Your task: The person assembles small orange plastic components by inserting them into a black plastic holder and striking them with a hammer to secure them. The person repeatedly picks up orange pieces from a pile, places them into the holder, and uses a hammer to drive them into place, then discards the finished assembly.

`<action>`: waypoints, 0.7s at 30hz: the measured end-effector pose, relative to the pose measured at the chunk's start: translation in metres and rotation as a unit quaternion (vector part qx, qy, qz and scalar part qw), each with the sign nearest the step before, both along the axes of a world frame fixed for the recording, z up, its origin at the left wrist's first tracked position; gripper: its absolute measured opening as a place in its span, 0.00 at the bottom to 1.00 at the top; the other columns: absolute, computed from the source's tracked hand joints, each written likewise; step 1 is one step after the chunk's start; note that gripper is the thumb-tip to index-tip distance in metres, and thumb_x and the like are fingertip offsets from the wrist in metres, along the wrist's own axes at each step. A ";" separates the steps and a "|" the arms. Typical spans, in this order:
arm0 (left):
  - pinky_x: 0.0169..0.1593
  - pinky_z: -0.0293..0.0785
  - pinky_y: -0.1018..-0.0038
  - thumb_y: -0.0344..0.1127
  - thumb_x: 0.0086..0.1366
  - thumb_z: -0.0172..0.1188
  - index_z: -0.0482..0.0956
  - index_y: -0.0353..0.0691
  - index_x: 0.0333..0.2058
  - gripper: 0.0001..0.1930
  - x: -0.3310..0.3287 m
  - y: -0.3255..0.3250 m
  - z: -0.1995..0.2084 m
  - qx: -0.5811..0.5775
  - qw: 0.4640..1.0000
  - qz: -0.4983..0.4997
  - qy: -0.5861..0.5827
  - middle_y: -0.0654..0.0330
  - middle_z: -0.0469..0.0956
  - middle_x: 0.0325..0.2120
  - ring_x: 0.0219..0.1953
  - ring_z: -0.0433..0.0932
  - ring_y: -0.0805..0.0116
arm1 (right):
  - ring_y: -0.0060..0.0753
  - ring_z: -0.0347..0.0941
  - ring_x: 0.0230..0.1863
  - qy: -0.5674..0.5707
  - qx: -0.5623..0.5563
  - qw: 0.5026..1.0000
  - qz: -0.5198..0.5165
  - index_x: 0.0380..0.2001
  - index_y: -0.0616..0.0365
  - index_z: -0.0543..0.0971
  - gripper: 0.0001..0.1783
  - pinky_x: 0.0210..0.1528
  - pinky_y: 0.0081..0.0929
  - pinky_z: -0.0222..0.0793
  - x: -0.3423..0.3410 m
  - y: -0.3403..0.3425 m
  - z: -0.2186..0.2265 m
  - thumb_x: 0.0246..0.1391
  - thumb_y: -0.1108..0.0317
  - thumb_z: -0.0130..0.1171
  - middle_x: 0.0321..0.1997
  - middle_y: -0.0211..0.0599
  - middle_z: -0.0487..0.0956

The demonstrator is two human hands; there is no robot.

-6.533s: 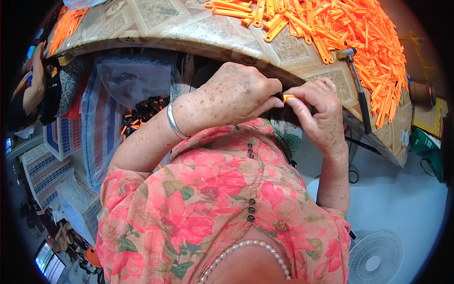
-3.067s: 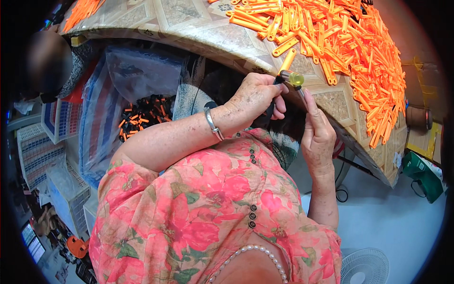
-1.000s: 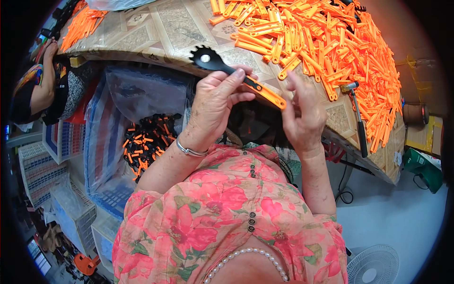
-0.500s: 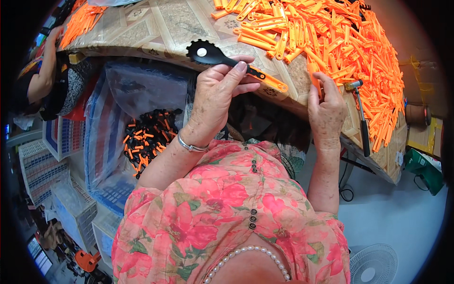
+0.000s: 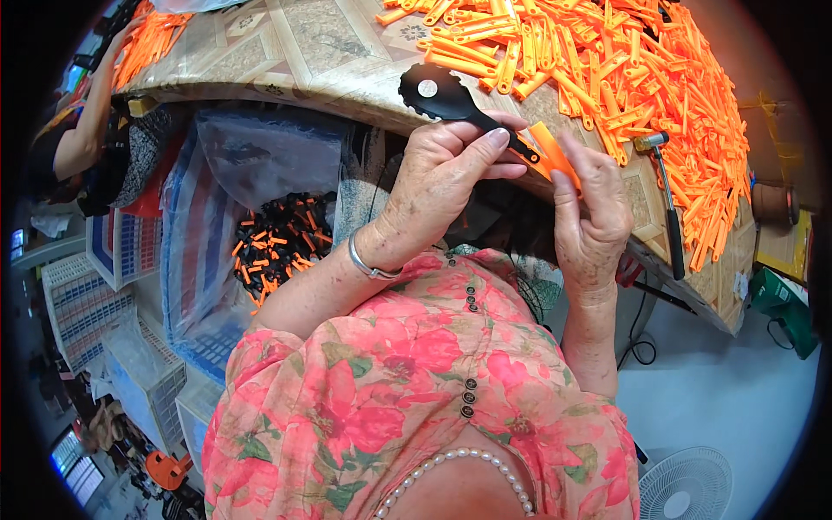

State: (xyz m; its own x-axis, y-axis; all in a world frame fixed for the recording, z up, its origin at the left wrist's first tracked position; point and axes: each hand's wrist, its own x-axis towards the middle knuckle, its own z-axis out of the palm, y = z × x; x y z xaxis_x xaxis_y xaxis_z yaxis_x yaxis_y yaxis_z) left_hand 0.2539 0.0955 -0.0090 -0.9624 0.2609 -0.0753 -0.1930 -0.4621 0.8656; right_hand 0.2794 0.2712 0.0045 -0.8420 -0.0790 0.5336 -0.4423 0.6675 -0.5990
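My left hand [image 5: 438, 173] is closed around the shaft of a black pasta server [image 5: 451, 97], whose toothed, holed head points up and to the left. An orange handle half lies against the server's shaft, partly hidden by my fingers. My right hand [image 5: 594, 217] pinches another orange handle piece [image 5: 553, 149] between thumb and fingers. That piece is held tilted right at the shaft's end; whether the two touch is hard to make out. Both hands are just off the near table edge, next to a large pile of orange handle pieces [image 5: 641, 104].
A small hammer [image 5: 666, 199] lies at the table's right edge. Below left, a lined crate [image 5: 204, 325] holds a heap of black-and-orange utensils [image 5: 282, 247]. A co-worker's arm [image 5: 91, 130] reaches toward more orange pieces at far left. A fan [image 5: 685, 485] stands lower right.
My left hand has moved right with the pasta server, whose head has turned. My right hand has brought an orange handle piece from the pile's edge to the server's shaft.
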 end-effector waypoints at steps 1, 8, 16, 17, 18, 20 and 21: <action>0.49 0.82 0.72 0.32 0.72 0.51 0.78 0.27 0.43 0.13 0.001 0.002 0.003 -0.004 1.000 0.003 0.003 0.54 0.77 0.50 0.43 0.80 0.69 | 0.34 0.76 0.36 0.008 -0.008 1.000 -0.017 0.51 0.57 0.80 0.20 0.38 0.28 0.71 0.000 0.000 0.000 0.54 0.79 0.60 0.37 0.40 0.77; 0.49 0.80 0.74 0.32 0.72 0.51 0.77 0.27 0.47 0.13 0.004 0.007 0.005 -0.007 1.000 0.005 0.020 0.54 0.78 0.46 0.42 0.81 0.69 | 0.37 0.75 0.34 0.015 0.076 0.996 0.038 0.52 0.56 0.79 0.21 0.36 0.31 0.72 0.006 0.002 -0.001 0.53 0.77 0.61 0.35 0.39 0.74; 0.50 0.79 0.76 0.27 0.68 0.56 0.77 0.30 0.49 0.13 0.008 0.009 0.002 -0.026 0.999 -0.006 0.038 0.55 0.80 0.43 0.44 0.80 0.71 | 0.26 0.74 0.26 0.052 0.144 0.987 -0.042 0.46 0.49 0.83 0.18 0.26 0.26 0.70 0.008 0.000 -0.004 0.49 0.68 0.68 0.33 0.29 0.74; 0.50 0.79 0.76 0.26 0.67 0.57 0.77 0.30 0.49 0.13 0.009 0.009 0.003 -0.034 0.999 -0.005 0.040 0.55 0.80 0.43 0.44 0.80 0.72 | 0.25 0.74 0.25 0.061 0.149 0.986 -0.046 0.46 0.48 0.83 0.18 0.25 0.25 0.70 0.008 0.000 -0.005 0.49 0.67 0.68 0.33 0.28 0.74; 0.49 0.79 0.76 0.25 0.66 0.58 0.77 0.30 0.49 0.13 0.009 0.009 0.001 -0.036 0.998 0.002 0.053 0.56 0.80 0.43 0.44 0.80 0.72 | 0.25 0.74 0.25 0.057 0.151 0.986 -0.049 0.46 0.47 0.84 0.18 0.25 0.25 0.70 0.009 -0.001 -0.004 0.49 0.67 0.68 0.33 0.27 0.74; 0.49 0.79 0.77 0.24 0.65 0.59 0.77 0.31 0.48 0.13 0.011 0.010 -0.005 -0.042 0.996 0.015 0.080 0.56 0.80 0.43 0.44 0.79 0.73 | 0.25 0.75 0.24 0.049 0.156 0.985 -0.054 0.45 0.46 0.84 0.17 0.25 0.24 0.70 0.011 -0.003 -0.003 0.49 0.66 0.69 0.32 0.26 0.74; 0.49 0.79 0.77 0.24 0.65 0.59 0.78 0.31 0.48 0.13 0.011 0.009 -0.005 -0.045 0.996 0.011 0.079 0.56 0.80 0.43 0.44 0.79 0.73 | 0.24 0.74 0.24 0.055 0.159 0.984 -0.052 0.45 0.46 0.84 0.18 0.24 0.24 0.69 0.011 -0.003 -0.003 0.48 0.66 0.69 0.32 0.26 0.74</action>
State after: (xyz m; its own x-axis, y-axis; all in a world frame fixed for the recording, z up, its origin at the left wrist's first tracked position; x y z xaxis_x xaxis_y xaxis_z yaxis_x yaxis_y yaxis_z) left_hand 0.2644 0.1048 -0.0140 -0.9697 0.2381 0.0548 -0.0422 -0.3842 0.9223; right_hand 0.2904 0.2683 0.0013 -0.7933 -0.1725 0.5839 -0.4114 0.8589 -0.3052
